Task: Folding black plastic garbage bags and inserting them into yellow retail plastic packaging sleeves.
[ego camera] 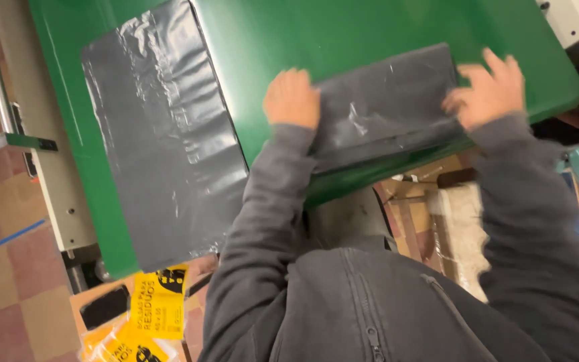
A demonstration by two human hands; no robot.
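Observation:
A folded dark grey plastic bag point(387, 100) lies on the green table point(343, 33) near its front edge. My left hand point(291, 99) is curled over the bag's left end and grips it. My right hand point(487, 90) presses on the bag's right end with fingers spread. Both arms are in grey sleeves.
A longer flat sheet of grey plastic point(162, 134) lies spread across the table's left part. Yellow printed labels point(159, 302) sit in a cardboard box at the lower left. A metal machine frame point(48, 147) runs along the left. Tiled floor point(1, 268) shows beside it.

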